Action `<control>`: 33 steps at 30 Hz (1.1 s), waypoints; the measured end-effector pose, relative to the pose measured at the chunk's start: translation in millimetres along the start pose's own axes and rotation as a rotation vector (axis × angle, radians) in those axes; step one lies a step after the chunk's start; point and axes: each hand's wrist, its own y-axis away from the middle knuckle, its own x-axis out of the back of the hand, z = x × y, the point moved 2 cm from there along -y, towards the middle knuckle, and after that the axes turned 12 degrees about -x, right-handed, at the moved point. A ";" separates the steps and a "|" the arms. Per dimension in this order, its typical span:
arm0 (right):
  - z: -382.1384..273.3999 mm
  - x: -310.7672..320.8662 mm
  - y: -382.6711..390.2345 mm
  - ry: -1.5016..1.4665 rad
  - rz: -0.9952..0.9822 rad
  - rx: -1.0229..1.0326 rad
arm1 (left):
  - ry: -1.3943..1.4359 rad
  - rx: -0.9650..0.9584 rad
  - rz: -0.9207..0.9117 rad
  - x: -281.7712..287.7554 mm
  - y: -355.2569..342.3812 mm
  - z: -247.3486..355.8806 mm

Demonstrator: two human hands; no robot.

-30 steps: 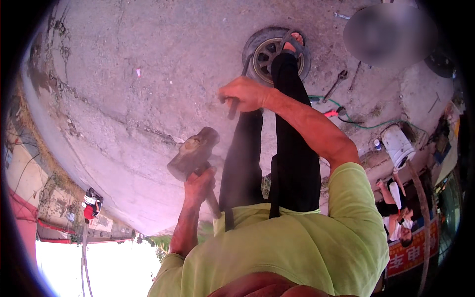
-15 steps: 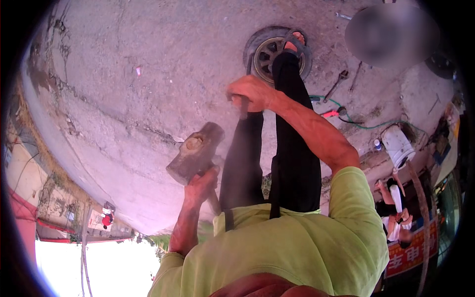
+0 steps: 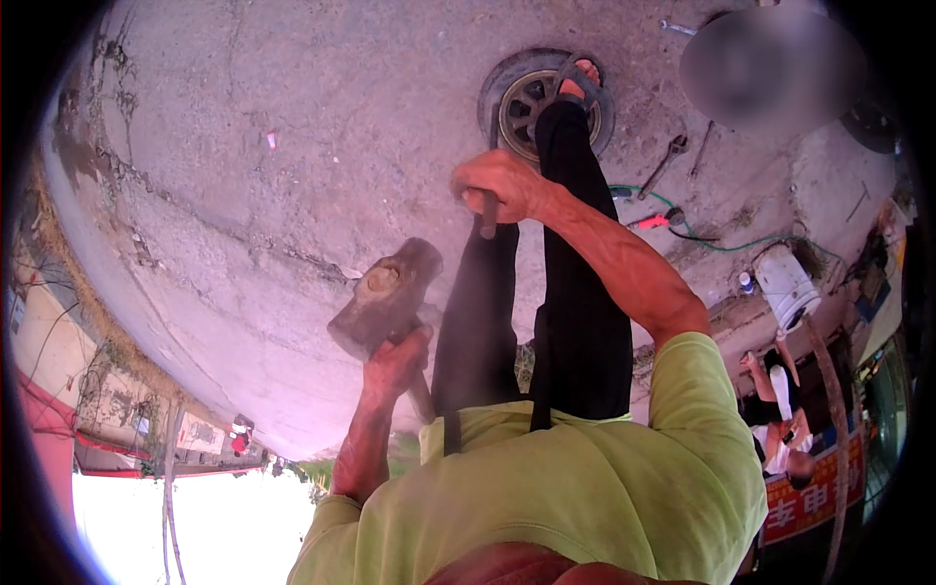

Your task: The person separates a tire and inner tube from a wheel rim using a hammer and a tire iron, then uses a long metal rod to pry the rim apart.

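My left hand (image 3: 398, 363) is wrapped round the handle of a sledgehammer (image 3: 380, 297), close below its big, worn block head, which is raised beside my left leg. In front of my knees, my right hand (image 3: 500, 183) grips a dark metal bar (image 3: 489, 219). The bar's top end sticks out of my fist toward me; its lower part runs down to the edge of a tyre (image 3: 487, 93) lying flat on the ground with a spoked wheel rim (image 3: 517, 115) in it. My sandalled foot (image 3: 582, 80) presses on the right side of the wheel.
Right of the wheel lie an adjustable wrench (image 3: 665, 166), a red-and-black tool (image 3: 658, 221) and a green hose (image 3: 717, 249). A white bucket (image 3: 783, 283) stands farther right, near a seated person (image 3: 780, 409). A blurred round shape (image 3: 770, 70) is at the upper right.
My right hand has shifted slightly right, and the bar's top end has tilted a little. The sledgehammer stays almost still. A distant red figure at the left has moved right.
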 end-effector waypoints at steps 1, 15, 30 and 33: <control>-0.5 0.1 -1.1 0.004 -0.003 0.001 | -0.015 0.006 0.006 -0.3 0.0 0.0; 6.1 4.1 -42.7 -0.017 -0.100 -0.267 | -0.112 -0.264 0.078 -12.8 -4.0 61.2; 44.3 -2.8 -45.9 0.007 0.019 -0.133 | 0.121 -1.175 -0.249 39.8 64.3 195.2; 41.6 -4.3 -41.4 0.018 0.006 -0.136 | -0.041 -0.981 -0.211 31.1 28.6 146.4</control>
